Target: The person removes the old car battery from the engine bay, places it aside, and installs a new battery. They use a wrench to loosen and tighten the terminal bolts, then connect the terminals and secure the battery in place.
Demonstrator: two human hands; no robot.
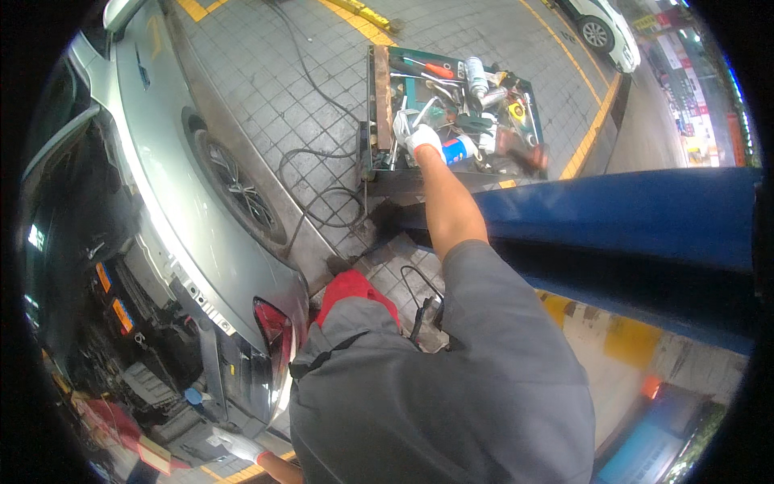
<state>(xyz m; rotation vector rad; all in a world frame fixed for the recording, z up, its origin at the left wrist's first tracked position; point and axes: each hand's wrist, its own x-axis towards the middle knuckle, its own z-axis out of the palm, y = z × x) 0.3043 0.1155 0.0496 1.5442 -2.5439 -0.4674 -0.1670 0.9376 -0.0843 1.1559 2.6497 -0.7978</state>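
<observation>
My right hand [425, 140], in a white glove with an orange cuff, reaches into a tool tray [382, 91] filled with loose tools. It touches or lies over a silvery item beside a blue-and-white can [459, 149]; whether it grips anything is unclear. Near it are an orange-handled screwdriver [439, 71], a spray can [476, 77] and a yellow tape measure [516, 111]. At the lower left my left hand [243, 446], gloved alike, is at the edge of an open engine bay [151, 381], its fingers apart. A blue cap [193, 396] shows inside the bay.
The silver car's fender [211, 181] curves along the left. A black hose [314, 151] loops over the tiled floor. On the right a blue beam [623, 212] runs above a yellow-and-white striped kerb [629, 339]. A white car [604, 30] stands at the upper right.
</observation>
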